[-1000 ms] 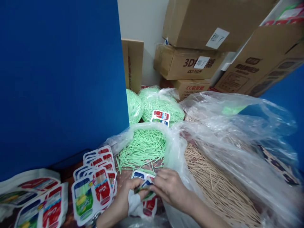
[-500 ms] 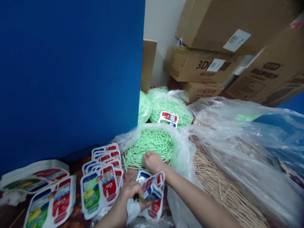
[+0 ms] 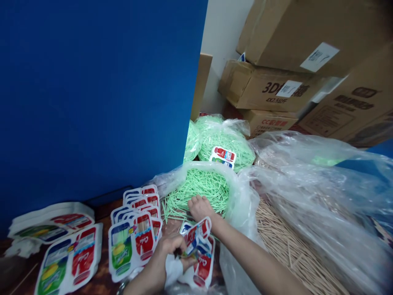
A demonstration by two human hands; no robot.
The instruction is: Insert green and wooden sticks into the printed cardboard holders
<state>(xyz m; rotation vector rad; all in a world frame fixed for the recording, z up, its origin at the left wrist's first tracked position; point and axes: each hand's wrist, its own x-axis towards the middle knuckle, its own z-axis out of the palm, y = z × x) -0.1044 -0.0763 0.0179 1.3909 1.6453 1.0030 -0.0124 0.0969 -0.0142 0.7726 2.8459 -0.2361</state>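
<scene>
Left hand (image 3: 166, 248) has a printed pouch (image 3: 201, 230) pinched between thumb and fingers, lower centre of frame; pouch is bent, Cola panel tipped up toward centre. White wrap (image 3: 173, 270) around the thumb side of that hand, wristband (image 3: 121, 287) at the bottom edge.

Right hand (image 3: 201, 208) is at the near side of the green sticks (image 3: 207, 184), centre of frame, palm down, fingers curled. Can't tell if it has any sticks gripped; fingertips are buried or hidden. Green sticks lie loose in an open plastic bag (image 3: 244, 205), rim rolled back around them. Second Cola pouch (image 3: 204, 266) lies under the held one, partly covered.

Lower left: overlapping row of filled pouches (image 3: 119, 250), front one showing green sticks on one side, brown on the other. Further left, two stacks of flat pouches (image 3: 70, 258).

Lower right: brown sticks (image 3: 282, 241) under loose clear film (image 3: 322, 180). Behind the open bag, a closed bag of green sticks (image 3: 239, 149) with a pouch lying on it.

Upper left: blue panel (image 3: 92, 102). Upper right: stacked cardboard boxes (image 3: 260, 84), white labels on two.
</scene>
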